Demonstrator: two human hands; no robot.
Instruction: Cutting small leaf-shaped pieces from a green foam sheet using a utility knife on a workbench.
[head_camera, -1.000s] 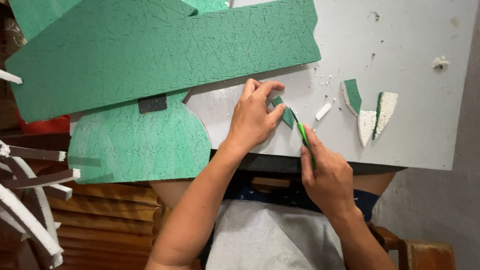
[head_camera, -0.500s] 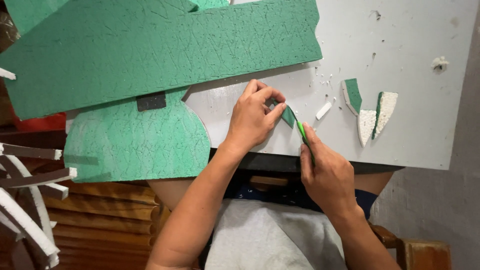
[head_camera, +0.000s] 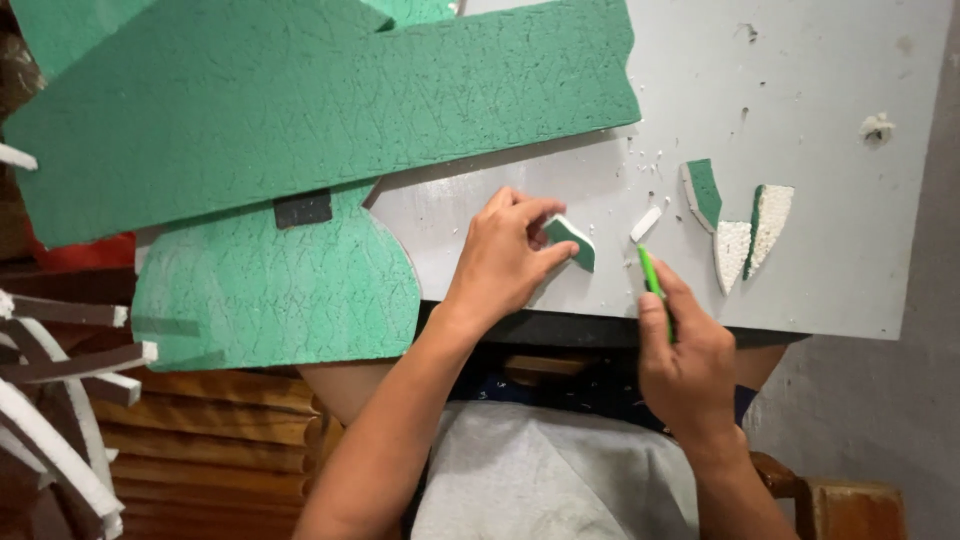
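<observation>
On the grey tabletop (head_camera: 830, 90), near its front edge, we see the left hand (head_camera: 505, 255) pinching a small foam offcut (head_camera: 572, 241), green on its face and white along its edge, between thumb and fingertips; the piece rests tilted on the board, just ahead of the knuckles. The right hand (head_camera: 685, 350) sits a little apart to the right, at the table's edge, clenched around a slim green craft knife (head_camera: 651, 276) whose tip points up and away from us, toward a tiny white foam sliver (head_camera: 646, 223) lying loose between the two hands. The knife is clear of the offcut. Further right lie three more scraps close together: a green-faced wedge (head_camera: 703, 190), a white triangular piece (head_camera: 731, 251) and a curved white piece with a green edge (head_camera: 770, 222). White crumbs are scattered around them. To the left, a large green textured foam board (head_camera: 320, 100) overlaps the table and lies over a rounded green foam shape (head_camera: 270, 290), with a small dark rectangle (head_camera: 303, 209) where they meet. White foam strips (head_camera: 60, 440) show at the far left
</observation>
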